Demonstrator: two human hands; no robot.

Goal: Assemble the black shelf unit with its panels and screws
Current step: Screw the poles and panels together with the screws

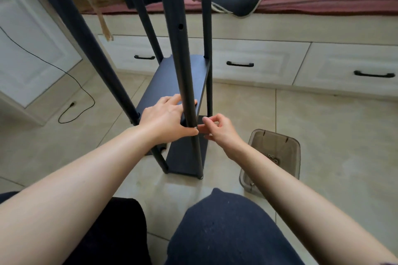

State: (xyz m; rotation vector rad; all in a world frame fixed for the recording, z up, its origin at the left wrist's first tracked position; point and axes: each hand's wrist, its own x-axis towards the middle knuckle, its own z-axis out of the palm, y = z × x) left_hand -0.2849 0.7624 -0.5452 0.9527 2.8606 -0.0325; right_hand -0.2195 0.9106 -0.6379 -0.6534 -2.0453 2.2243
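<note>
Knees in dark trousers (226, 228) down at the bottom of the view, both forearms reaching out over them to the shelf unit (172, 84) standing on the tile floor. Left hand (165, 118) has its fingers wrapped round the near right post (183, 75) right where the middle panel (170, 79) meets it — looks like it's steadying the joint. Right hand (217, 128), touching the post from the other side, has its fingertips pinched together, probably on a screw, though it's too small to actually see. Spare screws sit in the clear tub (273, 157) just right of that wrist. Risk as I see it: panel shifts off the hole, screw goes in crooked or drops — and the upper holes are still empty, so it's wobbly.
</note>
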